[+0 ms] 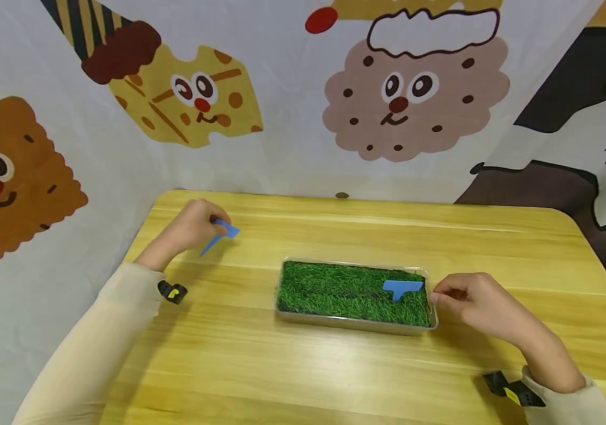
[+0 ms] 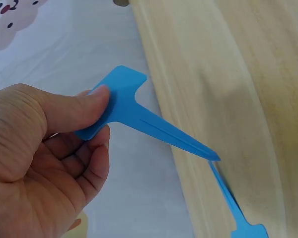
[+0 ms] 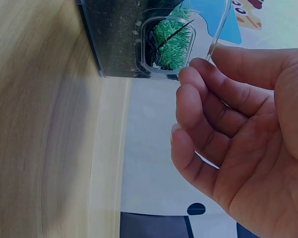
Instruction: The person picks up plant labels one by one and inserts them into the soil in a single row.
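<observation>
Up at the table's far left, my left hand (image 1: 195, 226) pinches a blue T-shaped plant label (image 2: 124, 101) by its wide head between thumb and fingers. Its pointed stem slants down over the table. A second blue label (image 2: 249, 231) shows at the bottom of the left wrist view, its tip near the held one's. A clear plastic tray (image 1: 335, 320) is filled with green artificial grass (image 1: 329, 292). Another blue label (image 1: 403, 287) stands upright in the grass near the right end. My right hand (image 1: 486, 307) holds the tray's right rim between thumb and forefinger, other fingers loosely curled.
The light wooden table (image 1: 228, 366) carries all of this. Behind it and to the left hangs a white cloth (image 1: 287, 118) printed with cartoon biscuits, close to the table's back edge. Each wrist wears a black strap (image 1: 172, 291).
</observation>
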The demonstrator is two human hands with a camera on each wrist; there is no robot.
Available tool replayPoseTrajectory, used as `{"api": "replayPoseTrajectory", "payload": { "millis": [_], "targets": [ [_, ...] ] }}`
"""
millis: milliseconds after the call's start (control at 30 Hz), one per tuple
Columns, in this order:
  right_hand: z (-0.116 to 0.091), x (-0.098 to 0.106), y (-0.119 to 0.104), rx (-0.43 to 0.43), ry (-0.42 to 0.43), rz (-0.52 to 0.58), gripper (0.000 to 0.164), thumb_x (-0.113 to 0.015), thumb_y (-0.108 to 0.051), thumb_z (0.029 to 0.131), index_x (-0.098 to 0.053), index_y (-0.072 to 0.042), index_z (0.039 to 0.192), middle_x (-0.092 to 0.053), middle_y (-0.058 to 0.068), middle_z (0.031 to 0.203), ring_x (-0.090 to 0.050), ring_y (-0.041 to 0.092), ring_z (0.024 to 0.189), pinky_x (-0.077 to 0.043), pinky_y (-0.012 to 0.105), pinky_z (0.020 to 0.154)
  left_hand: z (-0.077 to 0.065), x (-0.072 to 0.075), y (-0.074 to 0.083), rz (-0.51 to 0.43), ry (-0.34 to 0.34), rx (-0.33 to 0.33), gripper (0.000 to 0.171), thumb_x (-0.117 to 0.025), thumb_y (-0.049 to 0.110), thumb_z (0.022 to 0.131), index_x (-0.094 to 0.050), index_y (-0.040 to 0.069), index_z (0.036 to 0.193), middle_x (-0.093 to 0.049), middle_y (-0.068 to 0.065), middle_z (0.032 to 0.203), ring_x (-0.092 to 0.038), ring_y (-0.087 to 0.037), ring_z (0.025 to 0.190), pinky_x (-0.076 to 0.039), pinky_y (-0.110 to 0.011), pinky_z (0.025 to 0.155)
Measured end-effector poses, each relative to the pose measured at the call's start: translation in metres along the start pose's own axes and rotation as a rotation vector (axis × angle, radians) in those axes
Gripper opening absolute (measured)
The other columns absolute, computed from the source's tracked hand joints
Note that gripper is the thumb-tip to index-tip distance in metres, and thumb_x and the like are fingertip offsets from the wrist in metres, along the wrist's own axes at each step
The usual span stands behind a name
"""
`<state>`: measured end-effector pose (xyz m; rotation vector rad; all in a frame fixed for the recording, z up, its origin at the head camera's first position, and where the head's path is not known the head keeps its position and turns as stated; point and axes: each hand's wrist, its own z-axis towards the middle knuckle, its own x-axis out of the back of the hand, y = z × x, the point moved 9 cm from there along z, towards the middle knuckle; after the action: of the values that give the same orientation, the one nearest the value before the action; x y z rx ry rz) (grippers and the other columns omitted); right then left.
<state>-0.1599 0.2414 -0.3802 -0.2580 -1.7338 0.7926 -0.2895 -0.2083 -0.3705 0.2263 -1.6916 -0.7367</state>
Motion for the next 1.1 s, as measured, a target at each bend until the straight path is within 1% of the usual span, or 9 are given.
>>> {"api": "replayPoseTrajectory", "payload": {
  "millis": [167,233,400,500,600,700,800,967,1100],
  "targets": [
    [0.0,-0.001,-0.001,0.002,-0.011,0.018,0.014,-0.062,-0.032,0.092,-0.071,-0.021,0.09,-0.064,-0.008,0.078,-0.056,0.008,0.064,-0.047,0.026,0.054,-0.005,0.008,0.009,0.003,0.047,-0.035,0.018,-0.061,0.002,0.09,-0.071,0.002,0.105,-0.068,-0.013,0.101,-0.063,-0.024,0.079,-0.051,-0.039,0.067],
    [0.001,-0.002,0.0,0.007,-0.012,0.019,0.014,-0.061,-0.032,0.093,-0.071,-0.021,0.09,-0.065,-0.008,0.078,-0.056,0.008,0.064,-0.047,0.026,0.054,-0.007,0.011,0.011,0.007,0.084,-0.046,0.019,-0.06,0.001,0.09,-0.071,0.002,0.106,-0.068,-0.013,0.102,-0.062,-0.023,0.081,-0.051,-0.039,0.069],
    [0.003,-0.003,0.001,0.018,-0.006,0.015,0.013,-0.062,-0.031,0.092,-0.07,-0.022,0.089,-0.065,-0.006,0.077,-0.055,0.008,0.061,-0.046,0.026,0.053,-0.014,0.023,0.017,0.005,0.241,-0.069,0.015,-0.066,0.003,0.087,-0.074,0.007,0.1,-0.07,-0.008,0.097,-0.063,-0.019,0.08,-0.051,-0.037,0.068],
    [0.003,-0.002,0.001,0.014,-0.005,0.015,0.013,-0.062,-0.031,0.092,-0.07,-0.022,0.089,-0.065,-0.005,0.077,-0.054,0.009,0.061,-0.045,0.026,0.052,-0.019,0.03,0.023,-0.021,0.334,-0.083,0.009,-0.07,0.007,0.085,-0.074,0.01,0.093,-0.07,-0.004,0.091,-0.062,-0.016,0.075,-0.049,-0.035,0.063],
    [0.003,-0.002,0.0,0.011,-0.011,0.014,0.014,-0.062,-0.031,0.092,-0.07,-0.021,0.09,-0.064,-0.005,0.077,-0.054,0.009,0.061,-0.045,0.026,0.053,-0.024,0.036,0.03,-0.059,0.424,-0.096,0.005,-0.072,0.012,0.084,-0.075,0.011,0.087,-0.071,-0.001,0.084,-0.063,-0.013,0.07,-0.049,-0.031,0.058],
    [0.002,-0.002,-0.001,0.007,-0.012,0.011,0.014,-0.062,-0.031,0.093,-0.07,-0.021,0.09,-0.064,-0.005,0.077,-0.054,0.009,0.062,-0.045,0.026,0.053,-0.029,0.042,0.037,-0.078,0.504,-0.119,0.006,-0.073,0.016,0.084,-0.077,0.012,0.085,-0.071,0.0,0.08,-0.064,-0.011,0.067,-0.049,-0.024,0.055],
    [0.001,-0.001,-0.001,0.004,-0.009,0.008,0.013,-0.062,-0.031,0.093,-0.07,-0.021,0.09,-0.064,-0.004,0.077,-0.054,0.009,0.062,-0.045,0.026,0.053,-0.033,0.044,0.045,-0.089,0.554,-0.145,0.006,-0.073,0.017,0.084,-0.077,0.012,0.085,-0.071,0.001,0.078,-0.064,-0.009,0.068,-0.048,-0.02,0.055],
    [0.0,-0.001,0.001,-0.009,-0.011,0.014,0.014,-0.061,-0.032,0.093,-0.07,-0.021,0.089,-0.064,-0.005,0.077,-0.055,0.01,0.063,-0.045,0.026,0.054,-0.039,0.043,0.054,-0.112,0.6,-0.188,0.005,-0.074,0.017,0.083,-0.077,0.013,0.085,-0.07,0.003,0.078,-0.063,-0.009,0.069,-0.046,-0.019,0.053],
    [-0.001,-0.001,0.002,-0.015,-0.011,0.02,0.014,-0.061,-0.032,0.093,-0.07,-0.021,0.09,-0.064,-0.007,0.078,-0.056,0.01,0.065,-0.046,0.027,0.054,-0.044,0.041,0.062,-0.136,0.645,-0.24,0.005,-0.074,0.017,0.083,-0.077,0.014,0.085,-0.07,0.003,0.079,-0.063,-0.009,0.067,-0.043,-0.019,0.051]
  ]
}}
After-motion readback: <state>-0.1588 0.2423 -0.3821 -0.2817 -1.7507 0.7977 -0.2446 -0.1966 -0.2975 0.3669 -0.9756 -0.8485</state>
